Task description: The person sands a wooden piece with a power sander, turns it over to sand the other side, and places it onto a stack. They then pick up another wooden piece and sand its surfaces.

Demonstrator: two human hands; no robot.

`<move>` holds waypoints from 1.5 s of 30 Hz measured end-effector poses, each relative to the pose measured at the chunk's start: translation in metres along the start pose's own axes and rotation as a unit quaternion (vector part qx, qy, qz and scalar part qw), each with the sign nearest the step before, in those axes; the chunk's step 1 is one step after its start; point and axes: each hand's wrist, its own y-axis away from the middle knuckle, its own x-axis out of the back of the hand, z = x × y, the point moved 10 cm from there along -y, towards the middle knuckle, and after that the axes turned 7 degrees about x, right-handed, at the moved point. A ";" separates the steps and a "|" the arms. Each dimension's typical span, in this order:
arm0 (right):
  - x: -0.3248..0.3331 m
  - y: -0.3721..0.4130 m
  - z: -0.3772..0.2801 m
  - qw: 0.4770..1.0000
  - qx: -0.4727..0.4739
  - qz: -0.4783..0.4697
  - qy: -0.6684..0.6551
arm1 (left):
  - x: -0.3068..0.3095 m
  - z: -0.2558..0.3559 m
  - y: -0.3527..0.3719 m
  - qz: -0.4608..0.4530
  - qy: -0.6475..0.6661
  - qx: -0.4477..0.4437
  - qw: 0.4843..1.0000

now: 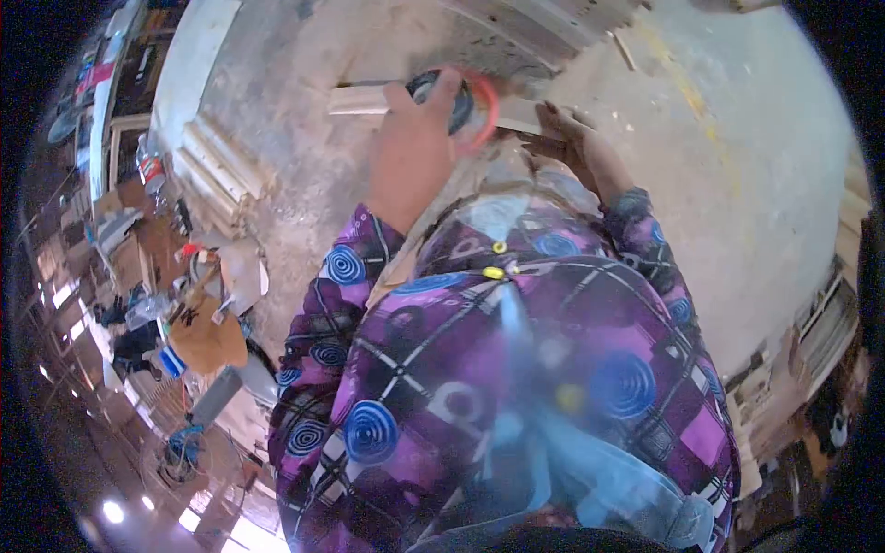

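My left hand [412, 152] is wrapped over a round black tool with a red-orange rim [482, 115]; its exact kind is blurred. The tool rests against a pale wooden strip [361, 100] that runs crosswise beyond my lap. At the strip's other end my right hand [595, 152] grips the wood, fingers on top and thumb side partly hidden. The strip's middle lies behind the tool and my left hand.
Several wooden mouldings [221, 166] lie stacked on the dusty floor at left. Near them stand a plastic bottle [149, 166] and a cluttered heap of tools around a tan piece [207, 336]. Long boards [516, 28] lie at the top.
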 end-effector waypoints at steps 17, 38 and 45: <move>-0.004 0.014 -0.004 0.997 -0.003 0.033 -0.063 | 0.005 -0.009 0.009 0.036 0.062 0.035 0.997; 0.019 0.007 -0.031 0.991 0.085 0.035 0.094 | 0.047 -0.173 0.025 0.135 0.002 0.197 0.971; 0.004 0.012 -0.038 0.936 -0.027 -0.047 0.348 | 0.000 -0.088 0.029 0.145 0.093 0.133 0.976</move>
